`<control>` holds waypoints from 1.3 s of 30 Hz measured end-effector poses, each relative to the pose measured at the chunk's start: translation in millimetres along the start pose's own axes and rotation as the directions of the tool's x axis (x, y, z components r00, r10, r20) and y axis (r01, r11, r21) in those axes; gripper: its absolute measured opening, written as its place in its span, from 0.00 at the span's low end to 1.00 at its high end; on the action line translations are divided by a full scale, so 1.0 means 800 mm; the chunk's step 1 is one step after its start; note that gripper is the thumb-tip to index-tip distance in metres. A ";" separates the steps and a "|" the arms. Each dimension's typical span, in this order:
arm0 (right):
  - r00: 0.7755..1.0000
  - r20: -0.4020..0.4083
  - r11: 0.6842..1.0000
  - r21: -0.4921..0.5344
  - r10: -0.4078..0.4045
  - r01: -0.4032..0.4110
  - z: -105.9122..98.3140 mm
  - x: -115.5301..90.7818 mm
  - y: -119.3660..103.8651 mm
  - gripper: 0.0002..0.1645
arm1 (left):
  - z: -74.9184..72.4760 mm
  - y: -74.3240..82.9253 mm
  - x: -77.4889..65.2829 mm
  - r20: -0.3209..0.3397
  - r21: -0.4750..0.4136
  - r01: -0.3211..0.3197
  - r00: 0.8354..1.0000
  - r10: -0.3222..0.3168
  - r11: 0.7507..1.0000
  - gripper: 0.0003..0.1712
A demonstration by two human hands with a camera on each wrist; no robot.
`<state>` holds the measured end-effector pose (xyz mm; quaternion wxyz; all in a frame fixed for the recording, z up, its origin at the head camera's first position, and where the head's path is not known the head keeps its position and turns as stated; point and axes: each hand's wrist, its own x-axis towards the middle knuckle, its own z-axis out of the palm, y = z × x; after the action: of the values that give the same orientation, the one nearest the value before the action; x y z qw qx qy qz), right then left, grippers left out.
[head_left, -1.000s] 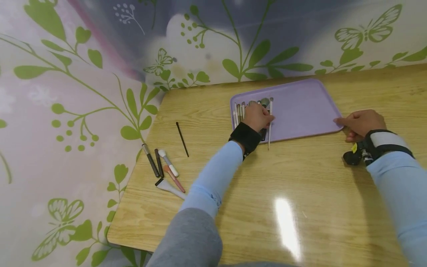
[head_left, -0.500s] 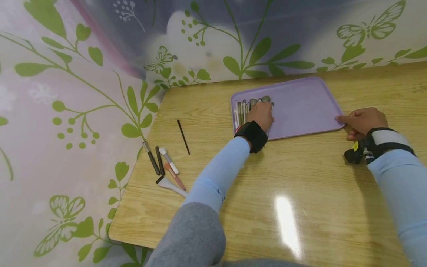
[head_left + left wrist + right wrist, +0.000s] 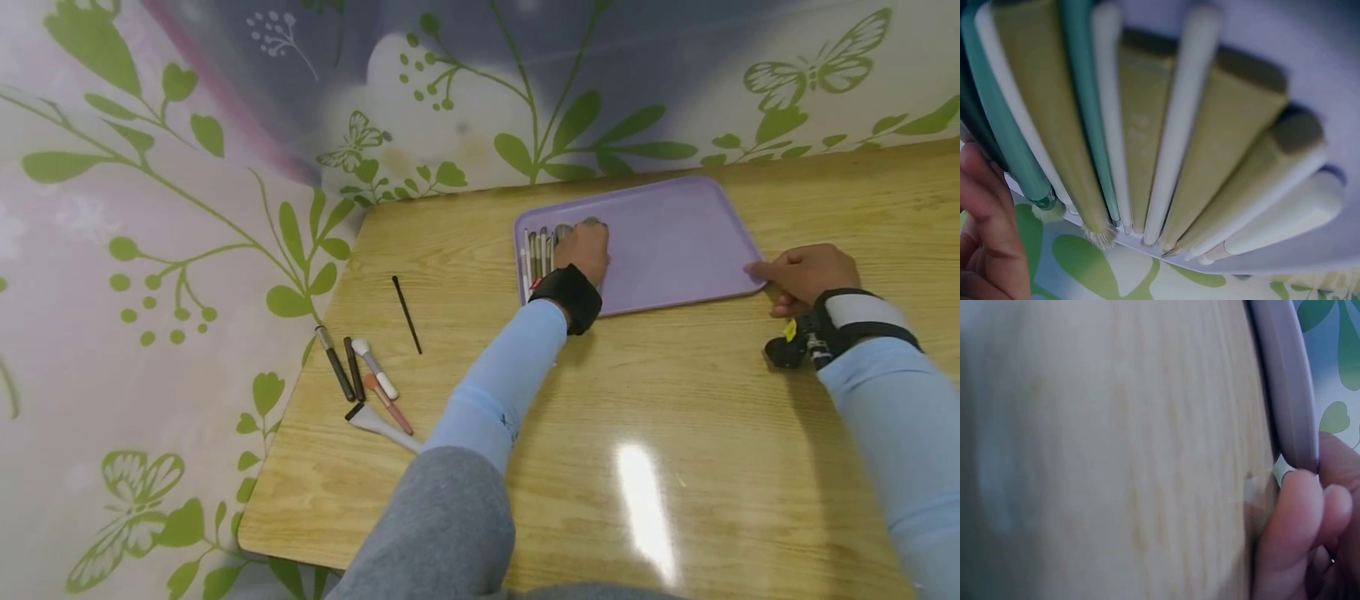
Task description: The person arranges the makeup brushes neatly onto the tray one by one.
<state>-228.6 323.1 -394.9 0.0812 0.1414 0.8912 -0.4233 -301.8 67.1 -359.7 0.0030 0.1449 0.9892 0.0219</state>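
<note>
A lilac tray (image 3: 671, 237) lies near the wall, with a row of makeup brushes (image 3: 534, 250) along its left part. Over the right end of that row is my left hand (image 3: 587, 252), its curled fingers at the outermost brush; the hand itself hides most of that brush in the head view. Green, white and olive handles (image 3: 1141, 125) stand side by side in the left wrist view, and the fingers (image 3: 988, 219) show beside a dark handle. My right hand (image 3: 813, 273) pinches the tray's near right corner between thumb and fingers, close above the wooden surface.
On the wooden table (image 3: 600, 467), several loose brushes lie at the left: a thin black brush (image 3: 407, 314), a black-handled one (image 3: 335, 364), a white-ended one (image 3: 375, 367), a pink one (image 3: 390, 405) and a pale flat one (image 3: 378, 423). A patterned wall (image 3: 442, 100) borders the table.
The white brush that stuck out past the tray's near edge is now hidden behind my left hand, which has moved slightly over the row. My right hand keeps its hold on the corner.
</note>
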 end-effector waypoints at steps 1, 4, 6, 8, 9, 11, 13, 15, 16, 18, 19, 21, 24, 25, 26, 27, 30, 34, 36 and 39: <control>1.000 0.001 1.000 0.000 0.000 0.000 0.001 0.001 0.000 0.31 | 0.000 -0.001 -0.001 -0.002 0.005 -0.004 1.000 0.004 1.000 0.07; 1.000 0.002 1.000 0.001 0.000 0.000 0.003 0.002 0.000 0.31 | -0.001 -0.006 -0.005 -0.039 0.010 -0.016 0.999 0.017 1.000 0.07; 1.000 0.003 1.000 -0.007 0.001 -0.001 0.003 0.003 0.001 0.31 | -0.004 -0.012 -0.009 -0.065 -0.017 -0.029 0.998 0.028 0.999 0.10; 1.000 0.005 1.000 -0.021 -0.005 0.005 0.002 0.006 0.002 0.32 | -0.009 -0.020 -0.012 -0.041 -0.053 -0.027 0.999 0.025 0.998 0.11; 1.000 0.006 1.000 -0.029 -0.007 0.007 0.000 0.007 0.003 0.33 | -0.013 -0.023 -0.013 -0.014 -0.071 -0.021 1.000 0.021 0.997 0.11; 1.000 0.005 0.999 -0.034 -0.005 0.005 -0.004 0.010 0.005 0.35 | -0.022 -0.027 -0.018 0.071 -0.103 -0.031 0.997 0.038 0.994 0.10; 1.000 -0.002 1.000 -0.031 -0.001 0.001 -0.008 0.011 0.005 0.35 | -0.028 -0.030 -0.022 0.173 -0.132 -0.042 0.983 0.065 0.990 0.12; 1.000 -0.007 1.000 -0.011 0.007 -0.007 -0.010 0.010 0.005 0.34 | -0.033 -0.030 -0.028 0.229 -0.157 -0.067 0.968 0.102 0.985 0.15; 1.000 -0.006 1.000 0.001 0.013 -0.013 -0.010 0.009 0.005 0.34 | -0.033 -0.030 -0.031 0.244 -0.175 -0.081 0.962 0.123 0.981 0.15; 1.000 0.001 1.000 0.016 0.019 -0.019 -0.008 0.008 0.004 0.33 | -0.031 -0.030 -0.035 0.258 -0.197 -0.105 0.954 0.154 0.975 0.15; 1.000 0.005 1.000 0.020 0.017 -0.018 -0.007 0.007 0.003 0.33 | -0.029 -0.030 -0.036 0.260 -0.204 -0.107 0.952 0.159 0.973 0.15; 1.000 0.012 0.999 0.028 0.017 -0.018 -0.004 0.005 0.002 0.33 | -0.024 -0.030 -0.038 0.259 -0.214 -0.118 0.950 0.172 0.970 0.15; 1.000 0.013 1.000 0.025 0.013 -0.013 0.000 0.004 0.001 0.32 | -0.020 -0.033 -0.035 0.280 -0.226 -0.111 0.944 0.174 0.968 0.16; 1.000 0.013 1.000 0.025 0.012 -0.012 0.000 0.004 0.001 0.32 | -0.019 -0.036 -0.032 0.291 -0.234 -0.105 0.941 0.173 0.967 0.17; 1.000 0.013 1.000 0.022 0.014 -0.014 0.000 0.004 0.001 0.31 | -0.020 -0.040 -0.030 0.307 -0.243 -0.085 0.938 0.160 0.966 0.17; 1.000 0.013 1.000 0.019 0.012 -0.013 0.000 0.004 0.001 0.31 | -0.022 -0.045 -0.029 0.310 -0.252 -0.077 0.938 0.156 0.965 0.18; 1.000 0.010 1.000 0.010 0.010 -0.010 -0.002 0.005 -0.001 0.31 | -0.038 -0.073 -0.031 0.266 -0.270 -0.045 0.956 0.120 0.962 0.21; 1.000 0.006 1.000 0.016 0.004 -0.004 -0.007 0.006 -0.003 0.30 | -0.073 -0.130 -0.053 0.130 -0.210 0.100 0.989 -0.074 0.972 0.18; 1.000 0.005 1.000 0.023 0.005 -0.006 -0.011 0.006 -0.003 0.30 | -0.081 -0.167 -0.060 0.103 -0.155 0.228 0.971 -0.214 0.961 0.15; 1.000 0.003 1.000 0.022 0.010 -0.010 -0.016 0.006 -0.003 0.30 | -0.052 -0.238 -0.056 0.089 -0.043 0.373 0.925 -0.369 0.927 0.14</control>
<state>-234.2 332.2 -386.7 0.0830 0.1463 0.8857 -0.4327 -313.7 -129.8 -326.5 0.0506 -0.0442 0.9967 0.0445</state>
